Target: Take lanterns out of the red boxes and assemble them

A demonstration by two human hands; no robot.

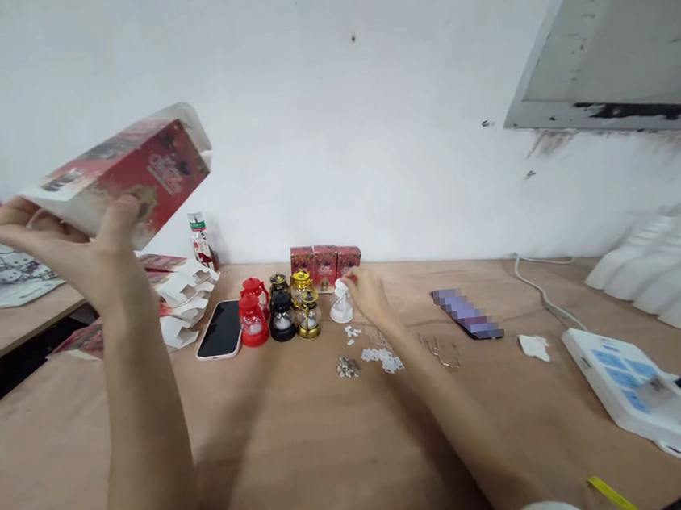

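Note:
My left hand (90, 253) is raised above the table at the left, its fingers and thumb closed around a red printed carton (165, 172). The carton is tilted, with a pale flap standing out at its upper right end. Down at the table, my right hand (370, 296) grips the top of a small white lantern (341, 312), which stands upright. Left of that lantern is a group of red lanterns (254, 325), black lanterns (282, 319) and gold lanterns (308, 317).
Three small red boxes (325, 266) stand against the wall. Flattened cartons (180, 296) lie at the left, beside a phone (219, 330). Metal bits (347, 366), white plastic pieces (381, 358) and wire handles (443, 351) lie mid-table. Another phone (468, 314) and a power strip (628, 387) are rightward.

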